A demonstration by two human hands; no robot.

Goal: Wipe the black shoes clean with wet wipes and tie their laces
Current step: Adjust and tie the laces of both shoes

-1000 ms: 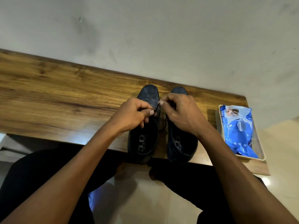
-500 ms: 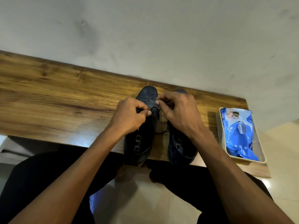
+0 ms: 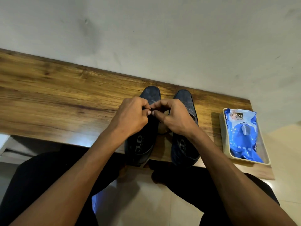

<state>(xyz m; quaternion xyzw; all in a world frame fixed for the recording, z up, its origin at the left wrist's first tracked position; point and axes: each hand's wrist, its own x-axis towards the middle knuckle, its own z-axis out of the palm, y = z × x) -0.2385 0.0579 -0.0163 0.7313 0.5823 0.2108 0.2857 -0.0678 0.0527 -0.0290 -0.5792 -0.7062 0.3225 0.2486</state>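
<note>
Two shoes [image 3: 143,144] stand side by side on the tabletop [image 3: 65,101]; right of them, a wipes pack [image 3: 242,136] lies in what seems a tray [image 3: 225,149].

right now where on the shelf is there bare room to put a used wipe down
Bare wood runs along the wooden shelf left of the left shoe. A narrower strip lies between the right shoe and the tray. Between the shoes it is crowded.

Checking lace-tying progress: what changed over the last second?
Both hands closed in: the left hand and right hand now meet fingertip to fingertip over the left shoe, each keeping its pinch grip on the lace. The right shoe's toe is more exposed. The shoes, wipes pack and tray stayed put.
</note>
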